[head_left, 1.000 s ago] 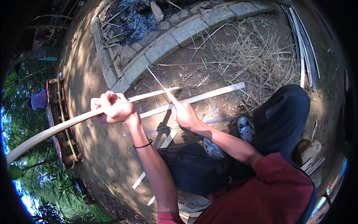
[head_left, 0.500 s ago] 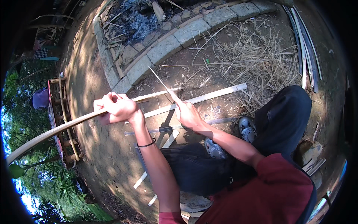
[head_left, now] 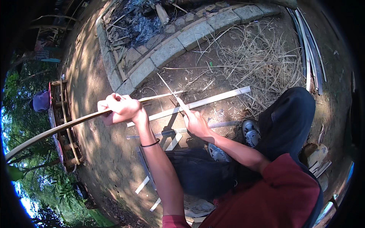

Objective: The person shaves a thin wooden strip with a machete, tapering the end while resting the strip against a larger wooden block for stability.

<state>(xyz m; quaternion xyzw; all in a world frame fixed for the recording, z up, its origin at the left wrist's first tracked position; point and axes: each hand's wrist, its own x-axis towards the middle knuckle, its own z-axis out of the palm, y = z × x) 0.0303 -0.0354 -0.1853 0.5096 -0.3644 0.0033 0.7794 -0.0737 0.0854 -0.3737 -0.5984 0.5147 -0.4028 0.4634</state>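
Observation:
My left hand (head_left: 122,109) is wrapped around a long, narrow bamboo strip (head_left: 57,130), which runs from the far left past my fist to a thin end near the middle. In my right hand (head_left: 196,124) is a slim knife (head_left: 165,82), its blade pointing up and left. The index finger lies stretched along the knife. The blade crosses the bamboo strip close to its thin end; whether the edge touches it is too fine to make out. Beneath both hands, a pale flat bamboo slat (head_left: 213,100) lies on the ground.
Dry shavings (head_left: 262,60) are heaped ahead to the right, beside a curved stone border (head_left: 167,52) around an ash pit (head_left: 142,22). Long slats (head_left: 308,49) lie at the far right. A bamboo bench (head_left: 65,121) stands left, with a purple cap-like thing (head_left: 41,100) near it.
My right hand and the knife have shifted slightly right and down, toward me. My left hand keeps its grip on the bamboo strip, nearly in place.

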